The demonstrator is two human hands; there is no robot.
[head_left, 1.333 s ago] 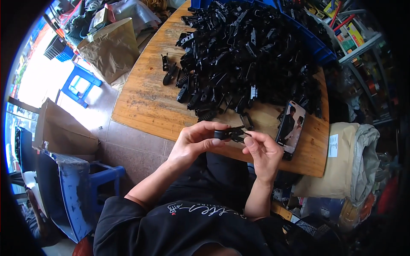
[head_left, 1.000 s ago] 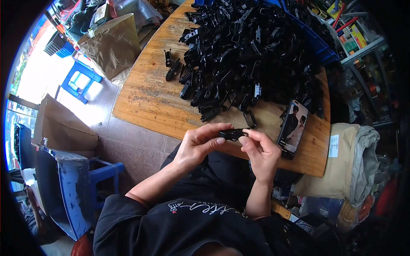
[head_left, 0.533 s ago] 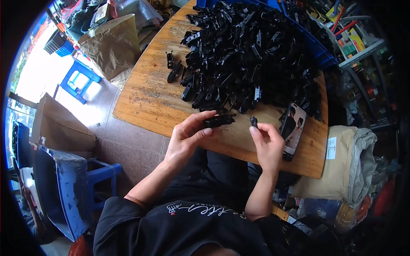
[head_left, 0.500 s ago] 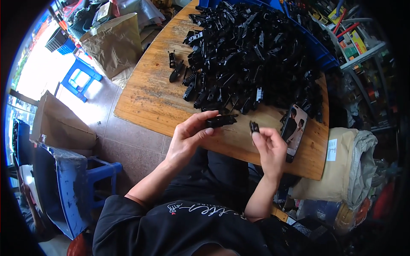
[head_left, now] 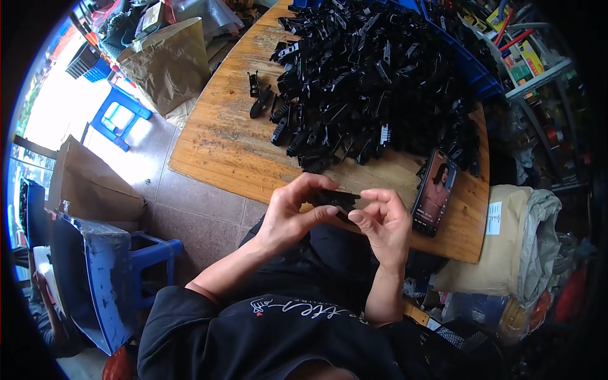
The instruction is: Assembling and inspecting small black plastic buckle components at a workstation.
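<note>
Left hand (head_left: 292, 212): fingers curled narrow, thumb and fingertips pinched on a black clip (head_left: 337, 201). The clip lies roughly crosswise between the two hands, long axis running left to right, its right end pointing at the right hand (head_left: 382, 221). Right hand: fingers bent, thumb tip touching or just beside the clip's right end; whether it grips anything small of its own, cannot tell. Both hands sit above the near edge of the desk (head_left: 215, 145). Beyond the clip, a big pile of black clips (head_left: 373, 76). Right of the clip, a phone (head_left: 434, 190) lying screen up.
</note>
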